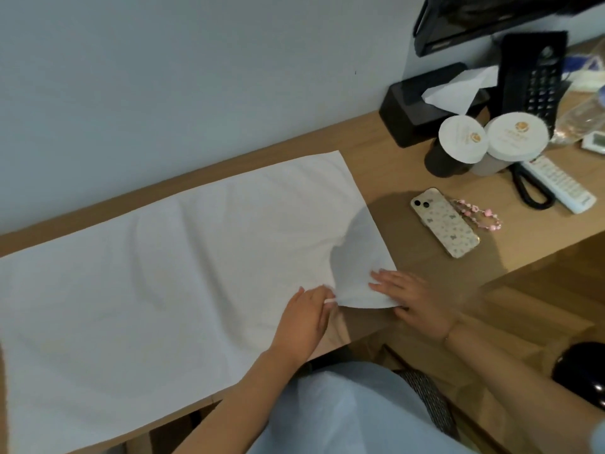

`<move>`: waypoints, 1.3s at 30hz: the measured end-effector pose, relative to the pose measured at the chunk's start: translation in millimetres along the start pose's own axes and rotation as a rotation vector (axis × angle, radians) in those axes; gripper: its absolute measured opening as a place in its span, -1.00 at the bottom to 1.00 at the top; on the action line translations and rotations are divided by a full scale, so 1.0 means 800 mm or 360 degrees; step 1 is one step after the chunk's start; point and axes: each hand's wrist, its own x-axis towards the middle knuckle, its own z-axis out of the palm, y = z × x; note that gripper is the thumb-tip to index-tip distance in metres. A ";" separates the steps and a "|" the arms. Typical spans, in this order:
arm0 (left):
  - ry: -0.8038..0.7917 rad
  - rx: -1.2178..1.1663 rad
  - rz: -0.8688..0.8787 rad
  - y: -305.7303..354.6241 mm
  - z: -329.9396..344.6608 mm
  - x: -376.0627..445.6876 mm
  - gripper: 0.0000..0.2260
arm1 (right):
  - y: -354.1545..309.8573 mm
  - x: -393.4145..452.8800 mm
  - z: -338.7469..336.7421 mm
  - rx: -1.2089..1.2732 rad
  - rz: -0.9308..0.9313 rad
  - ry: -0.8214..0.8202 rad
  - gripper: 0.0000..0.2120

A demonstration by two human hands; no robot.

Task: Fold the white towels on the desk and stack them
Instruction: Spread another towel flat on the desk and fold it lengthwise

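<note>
The left hand (pixel 302 317) pinches the near right corner of the white towel (pixel 170 267), while the right hand (pixel 411 298) lies flat with straight fingers pressing that corner. The towel lies spread along the desk (pixel 425 267), reaching its near edge. To fold well, both right corners should be carried evenly leftward, keeping edges aligned.
</note>
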 end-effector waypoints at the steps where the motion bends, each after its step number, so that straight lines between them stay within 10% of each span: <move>1: -0.0027 -0.0093 -0.0054 0.003 -0.010 0.001 -0.86 | -0.004 0.005 -0.006 0.0072 0.0069 0.0061 -0.44; 10: -0.0155 -0.0728 -0.0310 0.006 -0.098 0.025 -0.89 | -0.033 0.072 -0.096 0.1502 0.0806 -0.0018 -0.95; 16: -0.0221 -0.0502 -0.0264 0.003 -0.147 0.059 -0.81 | -0.045 0.131 -0.112 0.1782 0.0919 0.0101 -0.55; 29: -0.0046 -0.0167 -0.0473 -0.062 -0.223 0.214 -0.96 | -0.020 0.295 -0.100 0.1427 0.0997 0.0477 -0.51; 39: 0.0024 0.0172 -0.0577 -0.113 -0.195 0.281 -0.73 | 0.000 0.335 -0.066 0.0385 0.1058 0.0536 -0.60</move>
